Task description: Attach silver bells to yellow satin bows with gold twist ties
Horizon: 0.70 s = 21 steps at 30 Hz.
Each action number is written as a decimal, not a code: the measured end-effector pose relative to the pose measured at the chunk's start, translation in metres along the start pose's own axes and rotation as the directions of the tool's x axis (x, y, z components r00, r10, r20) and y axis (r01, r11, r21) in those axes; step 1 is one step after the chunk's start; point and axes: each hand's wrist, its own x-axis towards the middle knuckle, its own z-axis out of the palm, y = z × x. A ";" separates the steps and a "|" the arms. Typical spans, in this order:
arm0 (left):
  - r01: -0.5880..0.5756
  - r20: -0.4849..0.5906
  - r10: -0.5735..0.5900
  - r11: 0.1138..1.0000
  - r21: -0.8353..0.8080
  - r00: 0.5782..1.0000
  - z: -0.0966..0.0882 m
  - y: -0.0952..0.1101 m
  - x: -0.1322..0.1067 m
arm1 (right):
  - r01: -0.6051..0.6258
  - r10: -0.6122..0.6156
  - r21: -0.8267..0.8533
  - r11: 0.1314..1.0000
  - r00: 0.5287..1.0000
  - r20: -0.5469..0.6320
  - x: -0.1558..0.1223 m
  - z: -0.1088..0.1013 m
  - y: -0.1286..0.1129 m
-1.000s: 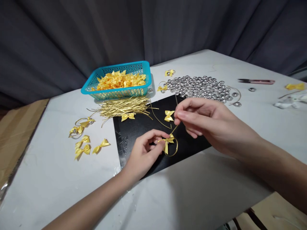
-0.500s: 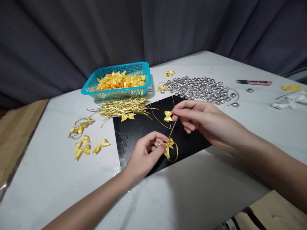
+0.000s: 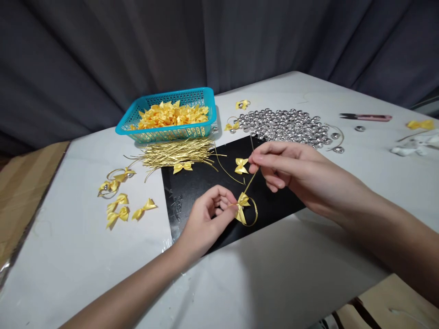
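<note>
My left hand (image 3: 214, 212) pinches a yellow ribbon bow (image 3: 242, 209) between thumb and fingertips, low over a black mat (image 3: 219, 183). A gold cord (image 3: 252, 180) runs from that bow up to my right hand (image 3: 284, 167), whose thumb and forefinger are closed on it. Part of the same cord curls into a loop at the bow's right side. Just left of my right fingertips, a loose yellow bow (image 3: 241, 166) lies on the mat. Another bow (image 3: 183, 167) rests at the edge of a pile of gold cords (image 3: 176, 153).
A turquoise basket (image 3: 164, 132) full of yellow bows stands at the back left. Many silver beads (image 3: 284, 125) are spread behind the mat. Pink-handled snips (image 3: 366, 117) lie at the right. Several bows (image 3: 118, 217), some with cords and beads, lie at the left.
The bow has turned slightly in my left fingers and more of it shows. My right hand has shifted a little to the right, still gripping the cord.
</note>
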 end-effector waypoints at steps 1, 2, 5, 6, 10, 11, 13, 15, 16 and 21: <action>0.000 -0.002 0.000 1.000 -0.009 1.000 0.000 0.000 0.000 | -0.001 0.001 -0.001 1.000 1.000 0.001 0.000 0.000 0.000; 0.002 -0.006 -0.002 1.000 -0.015 1.000 0.000 -0.001 0.000 | -0.002 0.002 -0.003 1.000 1.000 0.000 0.000 0.000 0.000; 0.011 -0.006 -0.011 1.000 -0.010 1.000 -0.001 -0.001 0.000 | -0.006 0.006 -0.021 1.000 1.000 -0.004 0.000 -0.001 0.000; 0.013 -0.001 -0.013 1.000 -0.002 1.000 -0.001 0.000 0.000 | -0.003 0.003 -0.027 1.000 1.000 -0.004 0.001 -0.001 0.000; 0.013 0.014 -0.014 0.999 0.038 1.000 -0.001 0.001 0.000 | -0.003 0.003 -0.039 0.999 1.000 -0.013 0.001 -0.001 0.001; 0.011 0.018 -0.012 0.999 0.045 1.000 -0.001 0.001 0.000 | -0.009 0.008 -0.043 0.999 1.000 -0.018 0.002 -0.001 0.001; 0.011 0.027 -0.012 0.999 0.050 1.000 -0.001 0.001 0.000 | -0.020 0.018 -0.050 0.999 0.999 -0.036 0.003 -0.001 0.002; 0.018 0.039 -0.020 0.998 0.053 0.999 -0.001 0.001 0.000 | -0.028 0.026 -0.048 0.998 0.999 -0.047 0.004 0.000 0.004; 0.022 0.041 -0.024 0.998 0.054 0.999 -0.001 0.001 0.000 | -0.035 0.033 -0.045 0.998 0.999 -0.043 0.004 0.000 0.004; 0.024 0.038 -0.026 0.998 0.060 0.999 -0.001 0.000 -0.001 | -0.051 0.052 -0.050 0.997 0.998 0.023 0.003 0.001 0.006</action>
